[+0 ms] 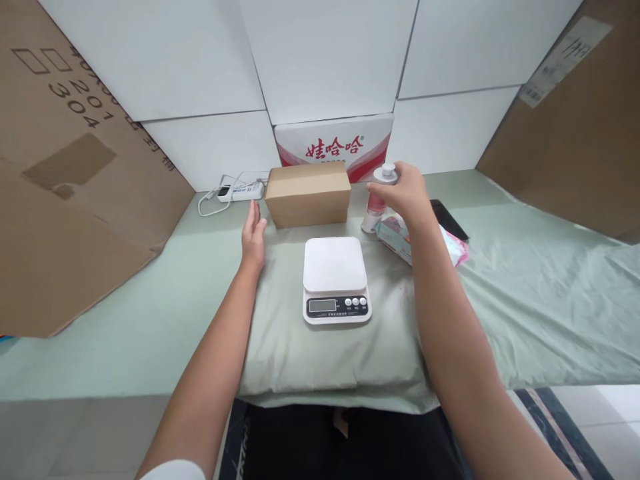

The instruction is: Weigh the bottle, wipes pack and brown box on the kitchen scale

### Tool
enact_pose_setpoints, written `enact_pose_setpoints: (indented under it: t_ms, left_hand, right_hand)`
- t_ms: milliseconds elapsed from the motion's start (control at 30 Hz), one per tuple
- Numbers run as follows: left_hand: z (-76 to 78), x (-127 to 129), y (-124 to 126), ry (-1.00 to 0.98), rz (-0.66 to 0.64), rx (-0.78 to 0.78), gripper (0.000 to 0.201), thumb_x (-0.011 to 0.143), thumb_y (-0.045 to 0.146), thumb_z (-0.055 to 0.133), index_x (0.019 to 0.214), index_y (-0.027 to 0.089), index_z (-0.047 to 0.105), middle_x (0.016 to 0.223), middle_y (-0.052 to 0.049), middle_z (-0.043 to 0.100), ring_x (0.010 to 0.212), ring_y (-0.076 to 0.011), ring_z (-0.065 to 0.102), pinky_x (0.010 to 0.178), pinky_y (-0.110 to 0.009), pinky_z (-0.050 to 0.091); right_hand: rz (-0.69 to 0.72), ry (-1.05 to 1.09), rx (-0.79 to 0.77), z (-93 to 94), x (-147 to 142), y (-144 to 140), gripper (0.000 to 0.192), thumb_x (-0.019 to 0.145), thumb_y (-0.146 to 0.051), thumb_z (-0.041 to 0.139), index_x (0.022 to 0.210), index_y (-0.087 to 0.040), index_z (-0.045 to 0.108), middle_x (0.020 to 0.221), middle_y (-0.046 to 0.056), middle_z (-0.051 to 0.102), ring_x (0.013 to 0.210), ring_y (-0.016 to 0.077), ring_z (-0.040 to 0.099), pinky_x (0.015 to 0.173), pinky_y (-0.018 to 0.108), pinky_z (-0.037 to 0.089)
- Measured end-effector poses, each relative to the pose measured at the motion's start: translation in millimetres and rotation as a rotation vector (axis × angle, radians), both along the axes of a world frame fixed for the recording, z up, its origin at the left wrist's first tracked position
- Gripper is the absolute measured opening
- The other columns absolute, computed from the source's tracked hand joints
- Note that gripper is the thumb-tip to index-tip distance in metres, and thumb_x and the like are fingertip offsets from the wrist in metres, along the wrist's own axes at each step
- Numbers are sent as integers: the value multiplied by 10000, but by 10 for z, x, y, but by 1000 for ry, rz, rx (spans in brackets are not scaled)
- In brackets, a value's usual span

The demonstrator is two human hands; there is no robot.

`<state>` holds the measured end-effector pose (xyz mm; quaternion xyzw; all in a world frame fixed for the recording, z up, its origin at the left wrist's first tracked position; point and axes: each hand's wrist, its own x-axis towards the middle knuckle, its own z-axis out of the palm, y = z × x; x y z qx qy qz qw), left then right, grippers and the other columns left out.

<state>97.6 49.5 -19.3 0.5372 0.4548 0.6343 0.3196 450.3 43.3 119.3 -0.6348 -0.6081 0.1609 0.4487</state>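
Observation:
A white kitchen scale sits on a folded pale green cloth pad in front of me. Behind it lies a closed brown cardboard box. My left hand rests open on the pad just left of the box, fingers together and pointing away. My right hand is wrapped around a small bottle with a white cap and pink body, standing to the right of the box. A pink and teal packet lies under my right wrist.
A dark phone lies right of the packet. A white power strip with its cable sits back left. A red and white carton leans on the white wall. Large cardboard sheets flank both sides.

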Motion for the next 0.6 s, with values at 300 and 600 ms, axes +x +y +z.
enact_pose_setpoints:
  t_ms: [300, 600]
  left_hand:
    - [-6, 0, -3, 0, -14, -26, 877, 963, 615, 664, 1718, 262, 390, 1809, -75, 310, 1703, -274, 225, 1395, -379, 185]
    - [-23, 7, 3, -4, -15, -39, 887, 957, 640, 667, 1710, 248, 409, 1801, -84, 329, 1699, -299, 235, 1401, -398, 186]
  right_hand:
    - [-231, -34, 158, -220, 449, 292, 500, 759, -435, 816, 1180, -230, 641, 1200, 140, 759, 1172, 362, 696, 1072, 614, 555]
    - [-226, -21, 87, -251, 426, 326, 630, 786, -345, 802, 1358, -183, 596, 1349, 174, 721, 1244, 333, 680, 1146, 550, 510]
